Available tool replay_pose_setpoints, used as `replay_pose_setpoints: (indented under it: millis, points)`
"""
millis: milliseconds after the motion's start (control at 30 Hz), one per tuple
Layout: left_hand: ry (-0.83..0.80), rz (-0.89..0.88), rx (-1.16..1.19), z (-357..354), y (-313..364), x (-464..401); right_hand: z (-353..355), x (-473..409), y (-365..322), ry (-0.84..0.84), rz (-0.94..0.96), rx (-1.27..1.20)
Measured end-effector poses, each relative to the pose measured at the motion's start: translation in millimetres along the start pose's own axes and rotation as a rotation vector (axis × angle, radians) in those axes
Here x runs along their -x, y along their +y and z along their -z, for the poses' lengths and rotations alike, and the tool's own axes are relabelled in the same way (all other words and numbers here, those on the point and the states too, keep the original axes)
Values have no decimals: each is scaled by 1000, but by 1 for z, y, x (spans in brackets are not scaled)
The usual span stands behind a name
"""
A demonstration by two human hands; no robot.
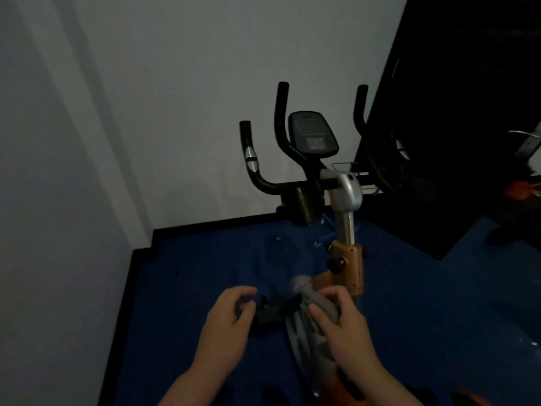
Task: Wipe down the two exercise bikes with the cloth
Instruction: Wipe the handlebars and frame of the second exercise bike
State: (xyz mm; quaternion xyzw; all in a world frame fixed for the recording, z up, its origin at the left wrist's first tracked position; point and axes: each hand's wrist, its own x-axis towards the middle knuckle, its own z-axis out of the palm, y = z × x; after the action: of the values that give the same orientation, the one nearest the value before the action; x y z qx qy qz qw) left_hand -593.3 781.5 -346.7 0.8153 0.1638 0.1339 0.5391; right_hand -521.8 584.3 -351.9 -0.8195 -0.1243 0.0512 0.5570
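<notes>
An exercise bike with an orange frame, a silver stem and black handlebars stands in front of me; its console faces me. My right hand presses a grey cloth against the bike's frame below the orange post. My left hand hovers to the left of the cloth with curled fingers, next to a black pedal or knob, holding nothing. A second bike is only partly visible as a dim red shape at the far right.
A white wall rises to the left and behind the bike, with a black skirting along a blue floor. A dark panel or mirror stands at the right behind the handlebars. The room is dim.
</notes>
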Motion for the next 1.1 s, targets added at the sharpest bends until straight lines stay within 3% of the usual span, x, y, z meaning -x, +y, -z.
replay_pose_setpoints:
  millis: [167,367,567,700,767,867,1100]
  points:
    - [-23,-99,45,-7,19,-55,-1,-63,-32,173,110,68]
    - [79,-159,201,-17,49,-156,-23,-166,-79,367,257,153]
    - [-59,-142,300,-25,52,-226,-64,-182,-69,400,221,158]
    - [-193,-166,338,-34,46,-241,-41,-171,-65,349,257,255]
    - [-250,-160,364,-43,48,-242,-34,-188,-73,414,245,326]
    - [-259,-104,406,-55,51,-245,-50,-201,-79,489,236,471]
    - [-242,-60,425,-61,47,-246,-25,-183,-61,394,329,604]
